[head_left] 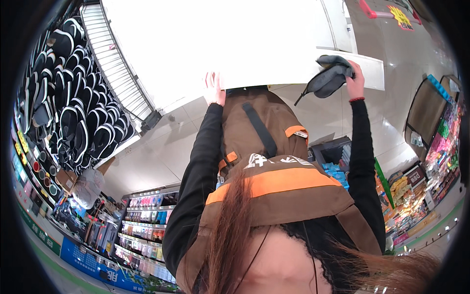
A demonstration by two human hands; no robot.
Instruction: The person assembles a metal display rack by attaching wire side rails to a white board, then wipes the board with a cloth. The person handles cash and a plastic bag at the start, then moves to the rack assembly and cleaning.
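Note:
My right hand [357,80] grips a limp dark grey cloth-like item [332,78] with darker edges. A thin tail hangs from its lower left end, and its exact kind is unclear. It is held above the right part of a white tabletop's near edge [374,74]. My left hand [214,89] lies with its fingers stretched out on the same white surface, near its front edge, holding nothing. Strong glare washes out most of the surface and part of the left fingers. Between my arms hangs the brown apron [235,127] with orange trim that I wear.
Left of the table stands a white wire rack [115,59] beside many black slippers with white edges [73,93]. Stocked shelves [142,230] are at lower left. Colourful goods [443,142] and a dark framed panel [423,112] are at the right. Pale floor tiles [181,117] run around the table.

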